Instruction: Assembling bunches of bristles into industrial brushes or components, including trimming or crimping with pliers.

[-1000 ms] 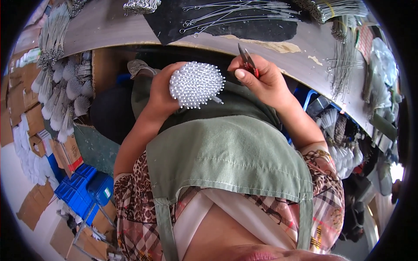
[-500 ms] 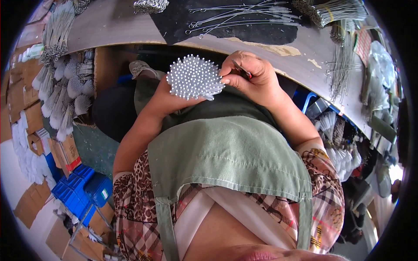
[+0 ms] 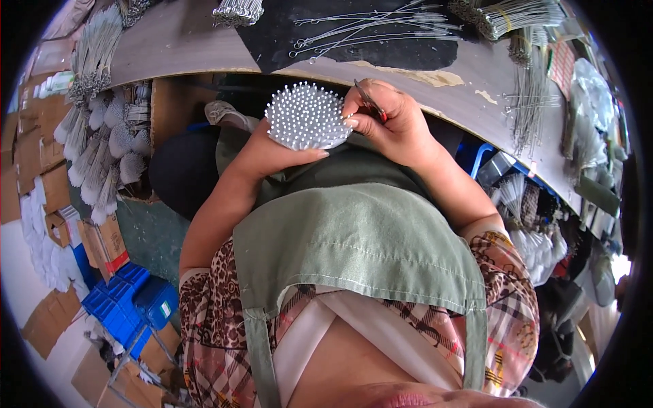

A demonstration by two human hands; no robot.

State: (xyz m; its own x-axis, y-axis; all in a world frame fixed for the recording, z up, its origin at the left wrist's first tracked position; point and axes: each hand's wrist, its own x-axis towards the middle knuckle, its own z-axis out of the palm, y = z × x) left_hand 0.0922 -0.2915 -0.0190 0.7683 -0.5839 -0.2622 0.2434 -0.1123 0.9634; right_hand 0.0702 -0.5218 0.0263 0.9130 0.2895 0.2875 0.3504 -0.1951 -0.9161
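A thick round bundle of thin brushes (image 3: 307, 117) stands end-on in front of my apron, its many white-tipped ends facing up. My left hand (image 3: 275, 151) is wrapped round the bundle, with the thumb along its near side and the other fingers hidden behind. At the bundle's right edge, my right hand (image 3: 391, 122) pinches with thumb and forefinger; what lies between those fingertips is too small to make out. Tucked in that same hand is a small dark metal hand tool (image 3: 371, 102) with a bit of red, perhaps pliers or snips, its tip pointing up and left.
On the workbench (image 3: 177, 41) beyond my hands, loose looped wire brushes (image 3: 374, 34) lie on a black sheet (image 3: 272, 47). Bundled brushes (image 3: 524, 20) rest at the far right, with more hanging at the left (image 3: 95, 54). Blue crates (image 3: 119, 299) and cardboard boxes (image 3: 102, 245) stand at lower left.
The bundle has tilted and shifted slightly right, and my left thumb now shows along its near side. In my right hand the tool's tip has swung up and left.
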